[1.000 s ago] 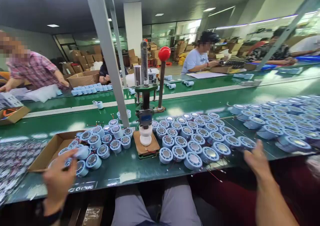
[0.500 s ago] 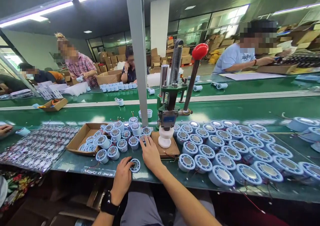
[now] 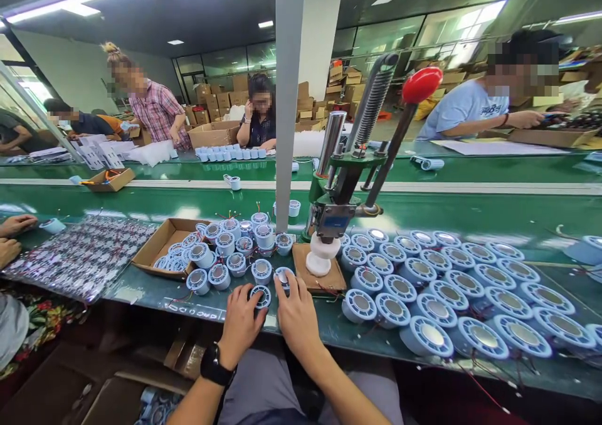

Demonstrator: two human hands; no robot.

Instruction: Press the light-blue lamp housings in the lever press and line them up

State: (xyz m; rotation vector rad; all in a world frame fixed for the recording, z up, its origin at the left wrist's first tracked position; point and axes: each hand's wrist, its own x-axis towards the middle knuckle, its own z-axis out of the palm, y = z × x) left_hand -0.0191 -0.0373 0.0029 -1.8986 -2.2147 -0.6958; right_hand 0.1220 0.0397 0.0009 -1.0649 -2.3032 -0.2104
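Low over the bench, my left hand (image 3: 241, 321) grips a light-blue slotted ring (image 3: 261, 296), thumb and fingers at its edge. Close beside it, my right hand (image 3: 298, 315) is closed over a round light-blue housing with a silver disc (image 3: 284, 274); the fingers partly hide it. Right behind that hand stands a hand lever press (image 3: 333, 218) with a red knob (image 3: 422, 84). Its white round pad (image 3: 324, 248) is above a white round base (image 3: 318, 264) on a piece of cardboard (image 3: 301, 259). More such housings (image 3: 236, 263) are grouped to the left of my right hand.
A cardboard box (image 3: 160, 249) of loose rings lies left, beside a sheet of small circuit parts (image 3: 79, 256). Many wired housings (image 3: 437, 309) fill the right side. A grey post (image 3: 288, 99) rises behind. Another person's hands (image 3: 16, 234) show far left; several people work across the green bench.
My right hand has drawn the housing nearer, away from the group. My left hand has taken the ring closer to it. The view has turned a little left.
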